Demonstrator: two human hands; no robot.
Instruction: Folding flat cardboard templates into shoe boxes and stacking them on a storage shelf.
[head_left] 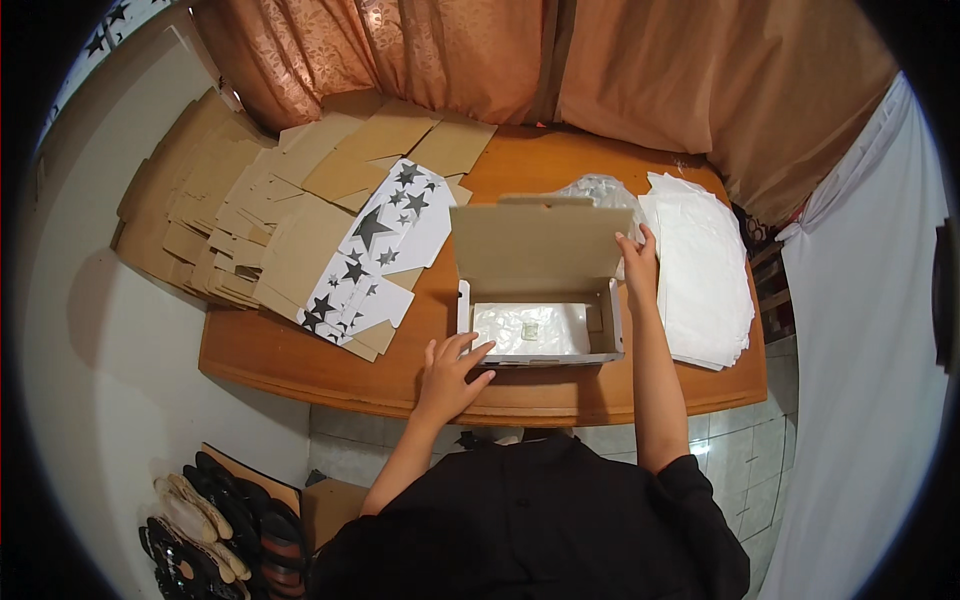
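Observation:
A cardboard box [540, 250] with a raised brown lid stands at the table's front edge, its open side toward me. Inside lies a flat white packet in shiny clear plastic [500, 325], with a small pale square [531, 331] on its middle. My left hand [452, 378] rests at the box's front left corner, fingers spread and touching the rim. At the lid's right edge is my right hand [640, 262], thumb and fingers closed on the edge.
Flattened brown cardboard boxes [240, 210] are stacked at the left; a white star-printed flat box [375, 250] lies over them. White paper sheets [695, 270] pile up at the right. A clear plastic bag [600, 188] sits behind the lid. Shoes [215, 525] stand below left.

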